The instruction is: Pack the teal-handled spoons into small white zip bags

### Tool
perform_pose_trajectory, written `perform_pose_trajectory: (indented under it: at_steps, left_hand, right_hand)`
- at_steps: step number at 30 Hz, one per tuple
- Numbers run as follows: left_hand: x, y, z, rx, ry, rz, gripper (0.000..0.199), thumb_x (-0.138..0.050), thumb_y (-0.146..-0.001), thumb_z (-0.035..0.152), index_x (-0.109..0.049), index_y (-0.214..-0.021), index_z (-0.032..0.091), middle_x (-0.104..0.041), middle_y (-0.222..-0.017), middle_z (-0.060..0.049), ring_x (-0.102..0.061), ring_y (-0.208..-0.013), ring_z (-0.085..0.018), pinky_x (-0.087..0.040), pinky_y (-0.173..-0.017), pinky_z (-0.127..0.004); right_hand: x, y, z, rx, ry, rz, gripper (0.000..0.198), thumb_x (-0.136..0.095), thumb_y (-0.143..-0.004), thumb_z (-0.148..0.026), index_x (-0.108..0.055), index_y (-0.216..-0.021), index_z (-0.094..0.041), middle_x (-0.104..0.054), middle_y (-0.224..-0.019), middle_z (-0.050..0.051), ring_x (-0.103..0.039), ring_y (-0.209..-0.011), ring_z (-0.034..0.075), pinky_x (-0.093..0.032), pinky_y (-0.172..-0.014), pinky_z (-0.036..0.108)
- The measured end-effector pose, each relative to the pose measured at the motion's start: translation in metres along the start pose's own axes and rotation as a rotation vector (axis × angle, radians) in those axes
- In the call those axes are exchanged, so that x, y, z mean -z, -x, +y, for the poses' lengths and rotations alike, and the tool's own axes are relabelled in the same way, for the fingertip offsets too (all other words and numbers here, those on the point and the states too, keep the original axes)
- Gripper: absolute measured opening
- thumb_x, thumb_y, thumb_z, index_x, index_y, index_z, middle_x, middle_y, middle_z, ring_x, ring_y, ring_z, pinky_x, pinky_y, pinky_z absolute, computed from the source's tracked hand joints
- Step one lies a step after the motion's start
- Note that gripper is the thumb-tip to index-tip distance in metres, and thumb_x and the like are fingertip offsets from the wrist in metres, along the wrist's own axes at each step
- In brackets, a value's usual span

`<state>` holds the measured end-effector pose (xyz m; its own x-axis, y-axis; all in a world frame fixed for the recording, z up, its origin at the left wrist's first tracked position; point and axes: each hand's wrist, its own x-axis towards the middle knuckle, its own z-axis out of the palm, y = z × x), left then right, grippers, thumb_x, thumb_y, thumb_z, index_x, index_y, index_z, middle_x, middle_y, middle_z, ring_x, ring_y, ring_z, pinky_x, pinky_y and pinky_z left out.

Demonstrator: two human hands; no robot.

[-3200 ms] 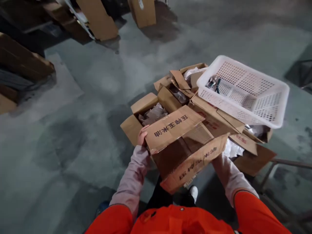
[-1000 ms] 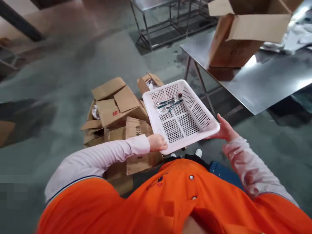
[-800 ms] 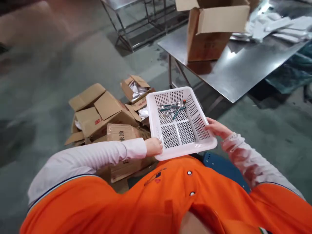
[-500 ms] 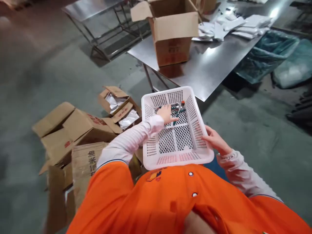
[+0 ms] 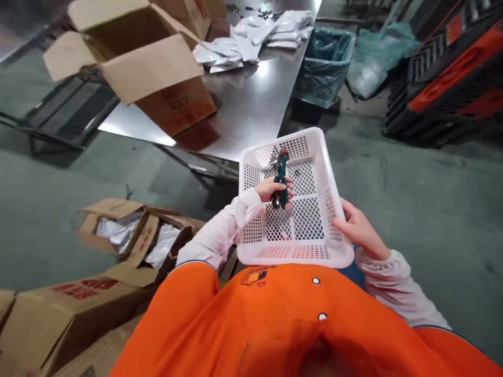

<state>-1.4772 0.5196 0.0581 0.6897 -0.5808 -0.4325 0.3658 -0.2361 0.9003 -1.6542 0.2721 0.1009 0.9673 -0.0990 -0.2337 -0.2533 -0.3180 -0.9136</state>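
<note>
A white plastic basket [image 5: 294, 250] with perforated walls is held in front of my orange shirt. My right hand [image 5: 359, 228] grips its right rim, thumb over the edge and fingers outside. Inside the basket, my left hand [image 5: 271, 189] is wrapped round a bunch of green-handled metal tools [image 5: 281, 170]. They have shiny rounded metal ends and a red tip at the top; their exact kind and number cannot be made out. The bunch is upright in the hand, above the basket's mesh floor.
A steel table [image 5: 251, 104] stands ahead, bearing an open carton [image 5: 157, 78] and a pile of silvery packets [image 5: 251, 36]. Lower left are open cartons [image 5: 118, 220] with packets inside. A bin with a teal liner [image 5: 326, 68] and black-and-orange crates [image 5: 451, 89] stand right.
My left hand has gathered the tools from the basket floor and lifted them in a bunch. The view has turned right, bringing the crates in. My right hand still grips the rim.
</note>
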Motion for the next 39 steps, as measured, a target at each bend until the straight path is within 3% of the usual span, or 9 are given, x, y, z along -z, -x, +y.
perform_pose_trajectory:
  at_steps: [3,5,9,15,22,25,29,34,39]
  left_hand:
    - [-0.003,-0.009,0.019,-0.015,0.529,-0.198,0.037,-0.07,-0.077,0.009,-0.061,-0.113,0.013,-0.073,-0.109,-0.012,-0.074,-0.092,-0.024,-0.055,-0.099,-0.053]
    - [0.0,-0.019,0.026,0.011,0.703,-0.297,0.04,-0.073,-0.074,0.007,-0.062,-0.112,0.013,-0.074,-0.113,-0.013,-0.075,-0.091,-0.025,-0.056,-0.098,-0.054]
    - [0.021,-0.05,0.039,0.035,0.755,-0.385,0.044,-0.077,-0.074,0.006,-0.063,-0.115,0.013,-0.073,-0.123,-0.017,-0.076,-0.093,-0.028,-0.058,-0.094,-0.057]
    - [0.073,-0.099,0.074,0.017,0.804,-0.413,0.044,-0.077,-0.077,0.007,-0.064,-0.119,0.014,-0.07,-0.131,-0.018,-0.076,-0.098,-0.029,-0.058,-0.095,-0.064]
    - [0.101,-0.138,0.092,0.078,0.849,-0.353,0.048,-0.069,-0.075,-0.001,-0.063,-0.12,0.015,-0.071,-0.13,-0.016,-0.076,-0.1,-0.027,-0.051,-0.104,-0.068]
    - [0.098,-0.156,0.096,0.084,0.874,-0.287,0.045,-0.065,-0.075,-0.003,-0.065,-0.116,0.013,-0.073,-0.122,-0.015,-0.076,-0.102,-0.027,-0.051,-0.107,-0.063]
    - [0.082,-0.19,0.109,0.112,0.924,-0.093,0.035,-0.056,-0.078,-0.007,-0.066,-0.107,0.01,-0.076,-0.108,-0.013,-0.077,-0.098,-0.024,-0.05,-0.112,-0.054]
    - [0.051,-0.247,0.131,0.147,0.981,0.131,0.026,-0.05,-0.085,-0.007,-0.064,-0.1,0.009,-0.076,-0.095,-0.009,-0.077,-0.09,-0.02,-0.05,-0.113,-0.051]
    - [0.012,-0.301,0.153,0.109,0.996,0.173,0.029,-0.052,-0.084,-0.008,-0.062,-0.104,0.011,-0.074,-0.094,-0.006,-0.076,-0.084,-0.018,-0.058,-0.099,-0.044]
  right_hand:
    - [0.007,-0.01,0.0,-0.004,-0.04,0.073,0.063,-0.062,-0.067,-0.024,-0.067,-0.13,-0.017,-0.074,-0.124,0.007,-0.071,-0.107,0.027,-0.058,-0.096,0.038]
    - [0.011,-0.024,-0.003,-0.005,-0.056,0.102,0.06,-0.063,-0.068,-0.024,-0.068,-0.128,-0.017,-0.074,-0.123,0.007,-0.071,-0.106,0.026,-0.058,-0.095,0.037]
    - [0.019,-0.073,-0.011,-0.012,-0.098,0.108,0.059,-0.068,-0.069,-0.028,-0.067,-0.127,-0.018,-0.075,-0.121,0.008,-0.071,-0.106,0.027,-0.059,-0.092,0.038]
    - [0.03,-0.159,-0.028,-0.028,-0.084,0.135,0.056,-0.07,-0.067,-0.028,-0.068,-0.122,-0.017,-0.076,-0.115,0.009,-0.072,-0.101,0.027,-0.06,-0.091,0.038]
    - [0.04,-0.209,-0.042,-0.064,-0.06,0.096,0.062,-0.068,-0.069,-0.026,-0.066,-0.13,-0.019,-0.075,-0.123,0.008,-0.072,-0.105,0.027,-0.06,-0.091,0.038]
    - [0.051,-0.226,-0.043,-0.087,-0.042,0.069,0.06,-0.068,-0.068,-0.026,-0.067,-0.127,-0.018,-0.075,-0.121,0.008,-0.072,-0.103,0.026,-0.059,-0.092,0.038]
    - [0.08,-0.255,-0.035,-0.099,-0.029,0.043,0.06,-0.067,-0.067,-0.028,-0.067,-0.126,-0.019,-0.075,-0.117,0.007,-0.072,-0.1,0.026,-0.06,-0.087,0.037]
    - [0.143,-0.3,-0.013,-0.081,0.006,0.039,0.059,-0.067,-0.066,-0.031,-0.067,-0.124,-0.018,-0.074,-0.118,0.009,-0.071,-0.099,0.026,-0.059,-0.089,0.038]
    - [0.208,-0.334,0.0,-0.042,0.01,0.045,0.054,-0.067,-0.066,-0.029,-0.07,-0.119,-0.018,-0.076,-0.111,0.008,-0.071,-0.097,0.026,-0.058,-0.084,0.034]
